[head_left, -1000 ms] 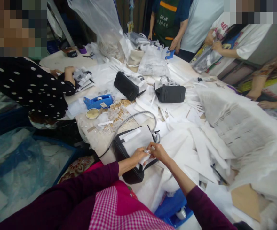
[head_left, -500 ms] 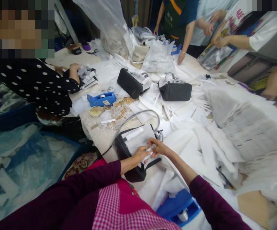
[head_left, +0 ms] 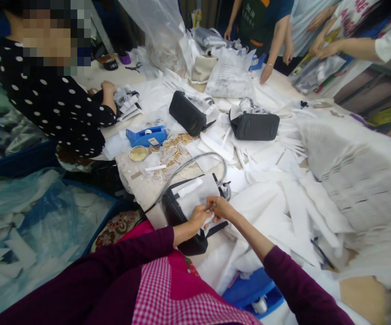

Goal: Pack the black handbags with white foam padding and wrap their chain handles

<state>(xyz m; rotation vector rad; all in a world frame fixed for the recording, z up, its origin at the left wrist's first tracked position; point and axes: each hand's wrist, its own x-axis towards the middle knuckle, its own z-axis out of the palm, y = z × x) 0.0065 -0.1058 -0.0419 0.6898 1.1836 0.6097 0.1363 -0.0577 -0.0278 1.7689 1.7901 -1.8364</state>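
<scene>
Left hand (head_left: 198, 220) and right hand (head_left: 221, 208), fingertips pinched nearly closed, hold small white wrapping scrap (head_left: 209, 220) over black handbag (head_left: 174, 212) at 6 o'clock, laid flat, probably for steadiness. Plastic-wrapped strap (head_left: 216, 154) at bag's 12, blue tape dispenser (head_left: 141, 137) at its 11.

- Table (head_left: 156, 218): big, pale top, fills mid-frame; bare patches at far-left corner and near-left edge.
- Off left edge: blue bin (head_left: 102, 225) at near-left corner; second blue bin (head_left: 29, 157) farther out, walls darker.
- Beneath left edge: too dark to read.
- Behind far-left corner: pale post (head_left: 102, 29), leaning in view.
- Past far edge: brown-grey upright surface (head_left: 209, 18), wall or curtain, can't tell.
- Beyond far-right corner: framework of dark rails (head_left: 360, 88), dull brown panels between.
- Light: whitish, soft shadows, brightest on tabletop. Room behind far-left corner drops to near-black.
</scene>
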